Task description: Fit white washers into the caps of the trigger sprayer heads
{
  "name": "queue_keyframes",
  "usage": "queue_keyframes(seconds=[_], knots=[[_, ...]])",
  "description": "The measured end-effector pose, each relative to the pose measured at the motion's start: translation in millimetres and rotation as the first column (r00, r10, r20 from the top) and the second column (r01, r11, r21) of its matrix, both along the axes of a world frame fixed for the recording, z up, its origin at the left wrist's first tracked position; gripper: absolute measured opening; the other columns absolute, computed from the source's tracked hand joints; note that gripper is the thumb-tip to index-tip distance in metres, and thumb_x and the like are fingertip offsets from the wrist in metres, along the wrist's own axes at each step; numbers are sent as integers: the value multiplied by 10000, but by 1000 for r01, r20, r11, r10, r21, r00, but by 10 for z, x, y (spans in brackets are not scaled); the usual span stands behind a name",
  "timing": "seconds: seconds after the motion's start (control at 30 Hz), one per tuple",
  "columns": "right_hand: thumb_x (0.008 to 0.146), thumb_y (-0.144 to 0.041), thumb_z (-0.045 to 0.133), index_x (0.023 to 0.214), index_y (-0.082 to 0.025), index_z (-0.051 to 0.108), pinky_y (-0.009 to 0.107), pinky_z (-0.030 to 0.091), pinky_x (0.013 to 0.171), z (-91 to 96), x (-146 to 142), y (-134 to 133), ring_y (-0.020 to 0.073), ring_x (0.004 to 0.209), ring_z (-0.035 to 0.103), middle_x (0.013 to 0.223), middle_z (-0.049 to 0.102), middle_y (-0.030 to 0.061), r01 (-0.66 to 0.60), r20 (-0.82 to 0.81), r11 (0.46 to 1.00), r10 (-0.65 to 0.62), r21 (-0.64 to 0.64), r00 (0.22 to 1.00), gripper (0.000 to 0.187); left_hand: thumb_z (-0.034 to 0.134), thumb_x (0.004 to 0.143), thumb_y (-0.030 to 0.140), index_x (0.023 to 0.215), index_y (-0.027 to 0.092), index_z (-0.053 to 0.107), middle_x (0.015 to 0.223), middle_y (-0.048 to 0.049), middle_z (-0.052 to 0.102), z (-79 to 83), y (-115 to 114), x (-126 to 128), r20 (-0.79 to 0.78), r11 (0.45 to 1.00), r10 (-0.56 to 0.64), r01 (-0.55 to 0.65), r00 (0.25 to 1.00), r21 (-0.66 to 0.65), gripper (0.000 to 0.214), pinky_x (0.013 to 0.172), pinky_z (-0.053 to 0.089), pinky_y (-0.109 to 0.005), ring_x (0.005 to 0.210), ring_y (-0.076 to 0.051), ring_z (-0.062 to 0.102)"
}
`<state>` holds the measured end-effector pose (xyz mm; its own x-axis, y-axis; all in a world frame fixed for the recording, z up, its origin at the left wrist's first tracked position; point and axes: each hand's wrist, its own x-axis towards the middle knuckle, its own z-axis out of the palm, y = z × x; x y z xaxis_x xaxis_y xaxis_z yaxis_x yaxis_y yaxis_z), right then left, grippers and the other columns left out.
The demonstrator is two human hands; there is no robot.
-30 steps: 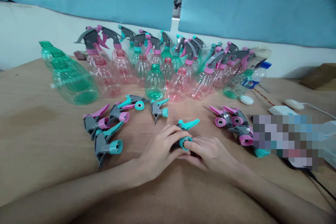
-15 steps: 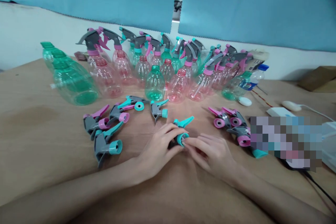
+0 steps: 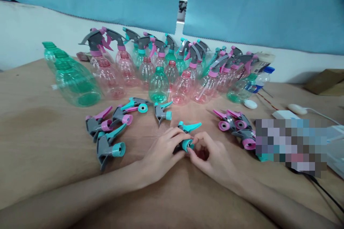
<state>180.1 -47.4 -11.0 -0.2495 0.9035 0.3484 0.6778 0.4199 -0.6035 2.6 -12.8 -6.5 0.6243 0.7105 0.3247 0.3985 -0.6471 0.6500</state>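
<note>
A grey-and-teal trigger spray head (image 3: 186, 145) lies in my left hand (image 3: 162, 154), whose fingers wrap its grey body from the left. Its open teal collar faces right and its teal lever points up and right. My right hand (image 3: 213, 155) has its thumb and index finger curled at the rim of that collar. The inside of the collar is partly covered by the fingertips. Nearby, another teal-collared spray head (image 3: 161, 113) rests on the table just beyond my left hand.
Loose spray heads (image 3: 109, 148) lie at left, and pink-collared ones (image 3: 245, 137) at right. Behind stand several green and pink bottles (image 3: 159, 86), some capped with spray heads. A white disc (image 3: 250, 104), a cable (image 3: 325, 189) and a pixelated patch are on the right.
My right fingers have shifted from reaching into the collar to a curled, more open arch at its rim. The spray head has turned and lowered slightly in my left hand.
</note>
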Motion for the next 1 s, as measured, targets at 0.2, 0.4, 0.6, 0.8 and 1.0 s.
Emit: queue_keyframes(seconds=[0.2,0.4,0.6,0.8,1.0], knots=[[824,-230,529,762,-195,536,214,328,482,-14,-6,-15,84,455,490,535,519,-66,39,115,995,-50,91,992,71,597,839,104,1072,215,562,1096,-25,566,-10,5,0,-9,1000,-8,8,1000,-5,261,918,446,-348,1033,-189,545],[820,-241,569,807,-195,611,227,340,490,10,-2,-55,100,478,545,546,586,-60,81,177,968,-125,236,976,64,589,850,115,1096,213,551,1087,-22,557,-1,2,0,-6,1000,-8,8,1000,1,266,926,442,-324,1023,-175,547],[842,-201,540,767,-190,665,237,353,490,38,-20,-95,107,456,560,528,607,-41,50,226,944,-129,326,966,146,593,847,124,1103,213,547,1089,-25,552,-6,4,3,-23,1000,14,-14,1000,-17,274,905,456,-334,1017,-182,548],[858,-185,509,728,-180,679,234,352,484,30,-18,-100,107,444,544,506,588,-24,22,251,932,-120,363,961,214,571,869,158,1112,237,541,1071,-24,562,-11,5,5,-9,999,22,-22,1000,-28,257,895,458,-356,1010,-190,549],[841,-154,523,637,-168,654,235,340,482,28,0,-78,98,424,510,460,531,-27,5,259,899,-132,439,957,243,565,861,118,1072,225,547,1064,-26,563,34,-1,7,-24,998,20,-22,1000,-59,238,872,460,-342,987,-188,549]])
